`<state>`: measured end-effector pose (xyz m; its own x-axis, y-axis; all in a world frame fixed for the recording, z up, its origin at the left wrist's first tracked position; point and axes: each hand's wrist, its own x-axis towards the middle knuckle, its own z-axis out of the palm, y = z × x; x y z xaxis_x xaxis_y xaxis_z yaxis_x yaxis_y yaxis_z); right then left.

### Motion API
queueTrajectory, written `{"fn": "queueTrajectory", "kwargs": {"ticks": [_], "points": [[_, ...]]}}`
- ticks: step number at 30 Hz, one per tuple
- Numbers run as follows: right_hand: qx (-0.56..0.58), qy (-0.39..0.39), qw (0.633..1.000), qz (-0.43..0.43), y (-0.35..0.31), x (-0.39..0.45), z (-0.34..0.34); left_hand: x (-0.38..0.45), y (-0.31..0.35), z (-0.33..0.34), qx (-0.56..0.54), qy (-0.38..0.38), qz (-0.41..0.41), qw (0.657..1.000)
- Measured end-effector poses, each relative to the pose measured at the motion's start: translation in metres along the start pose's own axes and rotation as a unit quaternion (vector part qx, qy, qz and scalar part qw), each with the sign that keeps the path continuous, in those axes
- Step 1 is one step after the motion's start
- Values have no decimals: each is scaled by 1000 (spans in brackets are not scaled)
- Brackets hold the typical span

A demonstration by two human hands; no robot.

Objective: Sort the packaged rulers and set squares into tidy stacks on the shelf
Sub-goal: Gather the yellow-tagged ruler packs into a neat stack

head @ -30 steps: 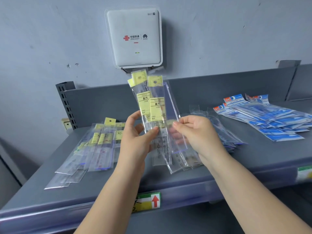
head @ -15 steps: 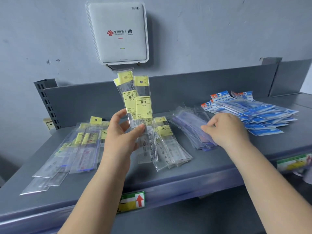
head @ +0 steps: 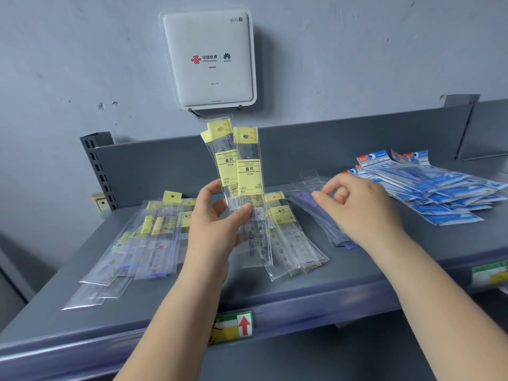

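One grey metal shelf (head: 82, 312) spans the view, matt and flat, with a raised back panel and a slotted upright at its left end. Above it a white, rounded-square plastic router (head: 210, 59) is mounted on the wall. Four groups of flat, glossy cellophane sleeves lie on the shelf: a blue-printed pile (head: 428, 188) at far right, clear bluish packs (head: 324, 215) beside it, a fanned stack (head: 288, 243) of yellow-labelled transparent rulers in the middle, and a looser left pile (head: 145, 243). The left hand (head: 217, 224) pinches two rulers (head: 242, 174) upright between thumb and fingers, their yellow header cards topmost, raised above the middle stack. The right hand (head: 357, 207) hovers over the bluish packs, fingers curled with thumb near forefinger; whether it holds a sleeve cannot be told
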<state>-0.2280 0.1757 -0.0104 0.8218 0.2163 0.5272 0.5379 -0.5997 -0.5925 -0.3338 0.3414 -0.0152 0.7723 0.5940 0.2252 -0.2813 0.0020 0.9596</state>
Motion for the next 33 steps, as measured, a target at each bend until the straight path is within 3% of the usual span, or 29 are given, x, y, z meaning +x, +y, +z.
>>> {"fn": "queueTrajectory", "kwargs": {"ticks": [2,5,12,20,22,24,27,33], "points": [[129,-86,988,-22,-24,-9,9,-1,0,0,-2,1,5,1000],[182,-178,967,-28,-47,-20,34,-2,1,-1,-10,-3,10,1000],[303,-198,932,-5,-58,-20,44,-5,4,-11,-41,-5,-6,999],[341,-189,919,51,-39,-8,28,1,9,-29,-28,24,9,999],[294,-208,930,68,-30,-5,23,2,10,-33,-27,34,10,999],[134,-233,962,52,-23,-5,25,3,10,-35,-23,37,12,999],[-88,-228,969,33,-25,-12,31,2,10,-34,-17,30,9,999],[-181,-226,957,10,-36,-15,26,2,11,-35,-21,24,9,999]]}}
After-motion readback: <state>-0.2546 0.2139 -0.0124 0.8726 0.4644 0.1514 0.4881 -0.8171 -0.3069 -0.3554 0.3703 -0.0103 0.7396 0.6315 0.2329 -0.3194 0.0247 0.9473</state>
